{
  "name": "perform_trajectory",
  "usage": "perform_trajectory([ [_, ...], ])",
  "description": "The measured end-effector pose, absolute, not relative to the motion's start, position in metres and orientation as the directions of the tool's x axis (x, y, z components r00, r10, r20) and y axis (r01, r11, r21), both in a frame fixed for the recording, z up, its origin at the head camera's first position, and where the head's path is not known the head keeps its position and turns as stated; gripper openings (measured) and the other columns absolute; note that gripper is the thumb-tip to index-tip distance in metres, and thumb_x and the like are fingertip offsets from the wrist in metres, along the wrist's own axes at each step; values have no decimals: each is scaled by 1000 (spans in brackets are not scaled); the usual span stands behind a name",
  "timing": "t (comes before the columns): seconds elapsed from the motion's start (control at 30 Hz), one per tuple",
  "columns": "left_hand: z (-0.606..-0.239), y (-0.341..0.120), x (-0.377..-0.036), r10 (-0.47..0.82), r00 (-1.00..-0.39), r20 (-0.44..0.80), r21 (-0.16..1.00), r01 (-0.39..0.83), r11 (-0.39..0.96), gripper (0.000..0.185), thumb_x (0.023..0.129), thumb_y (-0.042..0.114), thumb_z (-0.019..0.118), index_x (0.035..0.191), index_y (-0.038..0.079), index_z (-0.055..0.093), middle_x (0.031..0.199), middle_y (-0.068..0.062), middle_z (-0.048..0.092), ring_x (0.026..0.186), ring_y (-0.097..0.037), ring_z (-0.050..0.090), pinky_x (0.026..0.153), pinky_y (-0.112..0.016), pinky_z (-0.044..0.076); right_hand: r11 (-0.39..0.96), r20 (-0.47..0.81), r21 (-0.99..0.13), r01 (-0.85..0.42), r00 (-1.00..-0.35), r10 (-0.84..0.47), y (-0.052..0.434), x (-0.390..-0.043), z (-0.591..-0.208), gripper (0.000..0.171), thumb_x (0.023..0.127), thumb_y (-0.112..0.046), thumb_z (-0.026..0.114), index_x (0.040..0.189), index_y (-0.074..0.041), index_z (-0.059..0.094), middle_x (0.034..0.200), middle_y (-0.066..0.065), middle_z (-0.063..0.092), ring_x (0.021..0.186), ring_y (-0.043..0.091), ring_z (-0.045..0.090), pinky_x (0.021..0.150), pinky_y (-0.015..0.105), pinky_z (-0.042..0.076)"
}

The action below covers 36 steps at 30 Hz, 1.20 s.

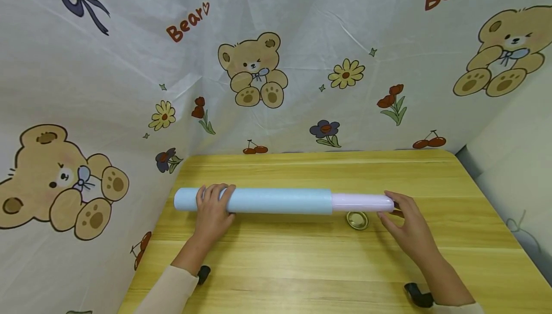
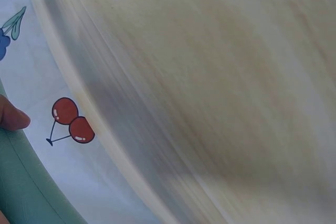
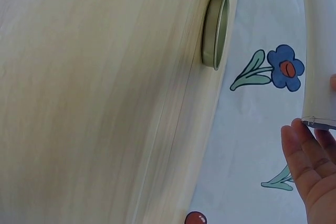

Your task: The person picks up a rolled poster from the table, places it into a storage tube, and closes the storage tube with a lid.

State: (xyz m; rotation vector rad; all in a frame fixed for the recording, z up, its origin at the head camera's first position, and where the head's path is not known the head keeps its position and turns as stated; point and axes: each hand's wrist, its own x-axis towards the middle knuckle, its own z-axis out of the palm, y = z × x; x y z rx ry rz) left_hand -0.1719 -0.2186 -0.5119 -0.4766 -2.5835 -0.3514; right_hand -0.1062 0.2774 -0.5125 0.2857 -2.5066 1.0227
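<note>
A long roll (image 1: 276, 201), blue with a pale pink end, is lying across the table (image 1: 302, 266) at its centre. It looks light, smooth and crushable, best gripped near both ends. The left hand (image 1: 212, 211) is curling over it at 9 o'clock; the right hand (image 1: 407, 227), fingers relaxed, is touching the pink tip at 3 o'clock, beside a small ring (image 1: 357, 219)

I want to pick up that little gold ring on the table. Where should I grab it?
Pinch the ring by its thin rim from above, fingers on opposite edges. It lies flat on the table, close to the tube, so come from the near side.
</note>
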Motion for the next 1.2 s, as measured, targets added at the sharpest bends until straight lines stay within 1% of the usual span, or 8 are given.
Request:
perform_trajectory([
  [0.17,-513,-219,-172,268,-820,506,156,393,906,81,61,8,93,133,17,59,125,-12,61,120,-36,54,114,-64,25,705,440,-629,-328,-898,-25,275,-106,-513,68,81,7,78,143,1,49,130,22,52,114,-19,37,91,-5,36],
  [0.43,-514,-218,-172,277,-817,505,155,402,903,80,61,8,92,134,18,59,125,-12,61,121,-36,54,114,-64,25,678,423,-661,-322,-906,-18,273,-106,-516,68,83,6,77,144,0,48,130,20,53,114,-21,39,92,-3,40],
  [0.67,-515,-218,-172,276,-815,509,152,401,903,79,62,8,91,133,18,59,125,-12,61,121,-36,54,114,-64,25,626,401,-717,-307,-916,9,269,-106,-519,68,84,6,76,145,-1,47,132,21,55,114,-24,42,90,-2,43],
  [0.77,-515,-218,-172,274,-817,508,154,399,904,79,62,8,92,134,18,59,126,-12,61,121,-36,54,114,-64,25,610,376,-740,-284,-926,24,267,-106,-519,66,86,4,75,146,-3,47,133,20,56,112,-24,44,88,1,46],
  [0.93,-515,-218,-171,269,-824,499,161,393,905,80,62,7,92,134,18,59,126,-11,60,122,-36,53,115,-64,23,614,331,-752,-240,-943,35,266,-105,-520,62,90,-7,74,146,-4,47,134,15,56,108,-24,46,85,6,51],
  [1.1,-515,-218,-171,266,-826,496,165,391,906,81,61,7,92,134,18,58,126,-11,60,122,-36,53,116,-64,23,613,314,-755,-232,-949,28,263,-105,-520,61,92,-12,73,146,-4,47,136,16,55,108,-25,46,84,5,51],
  [1.2,-515,-218,-170,267,-824,499,164,393,905,82,61,8,93,134,17,59,126,-11,60,122,-36,53,115,-64,24,611,310,-757,-232,-951,22,262,-104,-519,60,93,-10,72,146,-3,47,135,17,54,107,-25,46,84,4,50],
])
